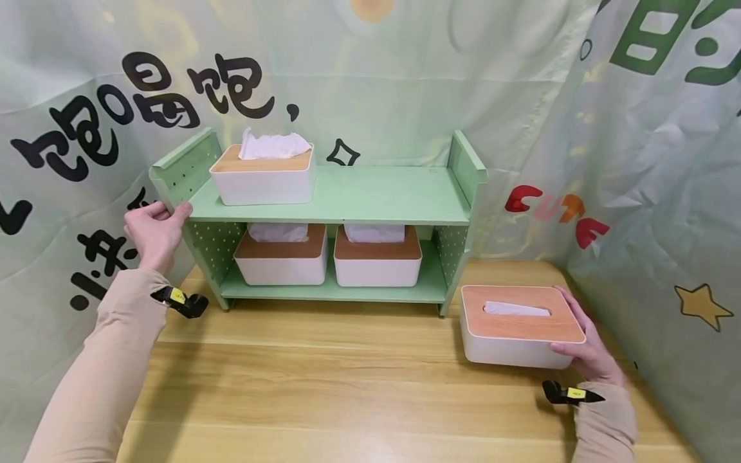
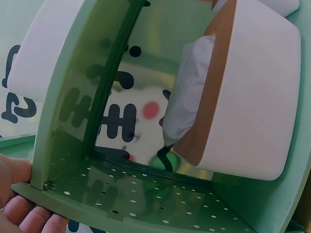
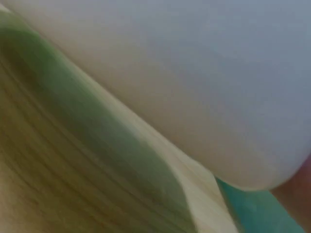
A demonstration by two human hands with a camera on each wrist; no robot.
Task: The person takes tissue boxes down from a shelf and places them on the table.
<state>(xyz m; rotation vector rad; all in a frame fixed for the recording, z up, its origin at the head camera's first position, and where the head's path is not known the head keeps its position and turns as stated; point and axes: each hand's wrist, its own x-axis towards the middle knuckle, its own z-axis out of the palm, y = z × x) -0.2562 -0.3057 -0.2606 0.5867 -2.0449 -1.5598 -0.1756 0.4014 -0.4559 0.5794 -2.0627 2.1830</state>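
Note:
A green two-tier shelf (image 1: 336, 222) stands on the wooden table. My left hand (image 1: 153, 235) grips its left side panel at the upper board; in the left wrist view the thumb lies at the board's front edge and the fingers (image 2: 34, 216) on the panel's outer side. My right hand (image 1: 593, 350) holds a tissue box (image 1: 515, 350) by its right end, right of the shelf. This box has a white body (image 3: 194, 87), a wood-look lid and tissue lying low in the slot. Whether its base touches the table, I cannot tell.
One tissue box (image 1: 263, 183) sits at the left of the upper tier. Two more, a left box (image 1: 280, 267) and a right box (image 1: 377, 267), stand on the lower tier. A printed cloth (image 1: 370, 96) hangs behind and along both sides of the table (image 1: 324, 386).

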